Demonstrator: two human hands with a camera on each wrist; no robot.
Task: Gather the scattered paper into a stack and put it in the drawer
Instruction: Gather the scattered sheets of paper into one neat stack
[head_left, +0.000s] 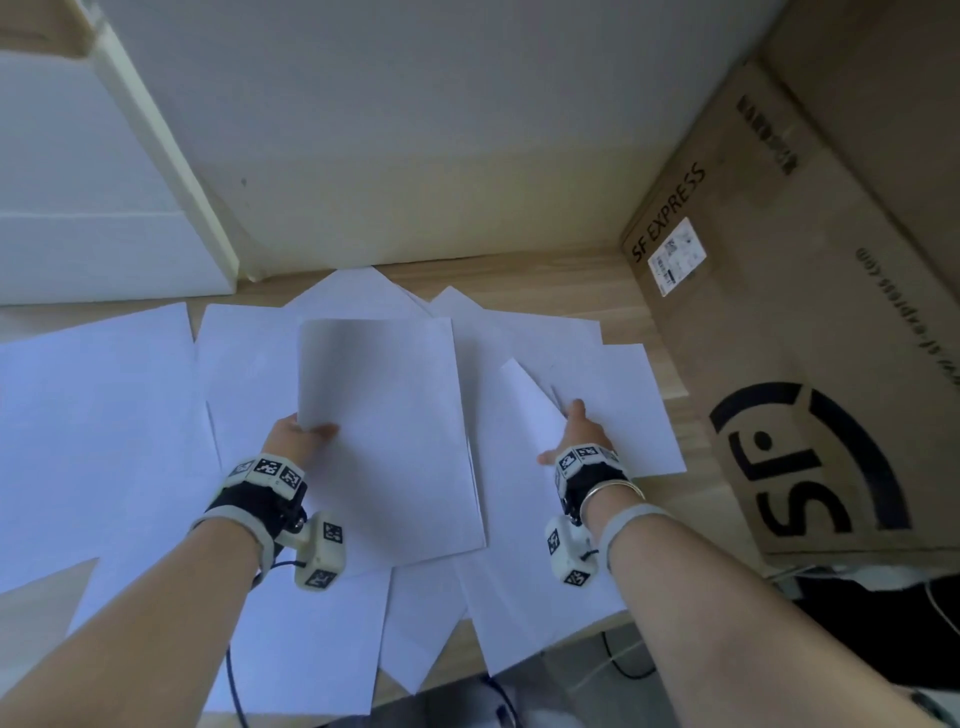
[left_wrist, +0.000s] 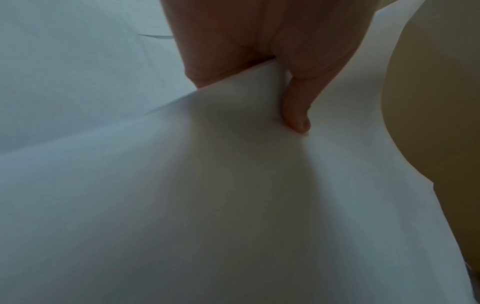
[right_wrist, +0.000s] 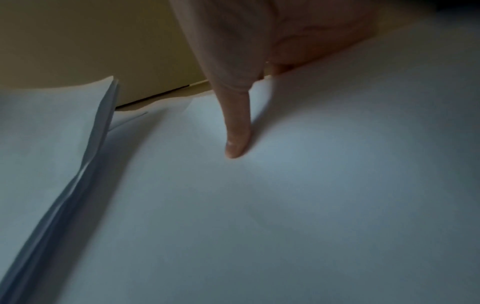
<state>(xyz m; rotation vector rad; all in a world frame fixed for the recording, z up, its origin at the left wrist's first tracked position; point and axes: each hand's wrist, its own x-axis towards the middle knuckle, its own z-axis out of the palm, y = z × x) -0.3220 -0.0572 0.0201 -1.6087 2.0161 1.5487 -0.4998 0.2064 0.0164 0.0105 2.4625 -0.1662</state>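
Head view, item by item, working from the near edge of the wooden desk (head_left: 613, 301) outward. I am logging loose white sheets (head_left: 322, 639) overhanging that near edge, fanned and overlapping, and more lying out toward the left edge and the far corner by the wall.

Risk, entered as my judgement: these sheets are sliding on one another, so a pull on one may be dragging its neighbours off the near edge; a curled sheet may also be creasing as it joins the stack.

Left hand (head_left: 298, 441): I am seeing it closed in a pinch, thumb on top and fingers beneath, holding the partial stack (head_left: 384, 431) by its near-left corner. In the left wrist view the thumb (left_wrist: 296, 115) is pressing into the top sheet, which is bowing under it. That stack is lying over the middle of the desk.

Right hand (head_left: 579, 434): I am seeing it mostly spread, fingers extended, pressing on a sheet toward the right edge (head_left: 613, 415), with one lifted sheet (head_left: 524, 395) curling up just beside it. In the right wrist view, one straight finger (right_wrist: 237, 131) is touching flat paper; nothing is gripped.

Farther right, a cardboard box (head_left: 810, 322) is standing against the desk. White cabinet fronts (head_left: 83, 208) are showing at the far left; whether they are the drawer I cannot tell.
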